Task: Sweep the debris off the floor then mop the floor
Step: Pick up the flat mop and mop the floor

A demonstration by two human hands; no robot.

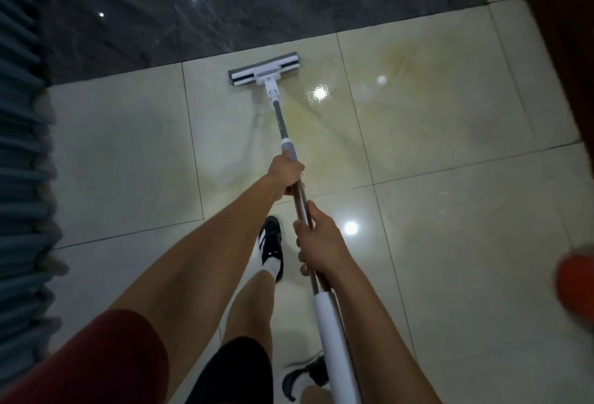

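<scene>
I count one mop (291,159), two hands on it. Left hand (287,175) grips the pole ahead of the right hand (318,242), which is wrapped round the pole just above the white grip. Mop head (265,74) lies flat on the pale tiled floor (450,242), well ahead of the left hand, near the dark tile edge. Two black shoes below. No containers that I can make out.

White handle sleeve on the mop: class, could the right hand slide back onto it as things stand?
Probably yes. The right hand grips the metal pole just ahead of the white handle sleeve, and nothing sits on the pole between them; only the forearm lies alongside.
</scene>
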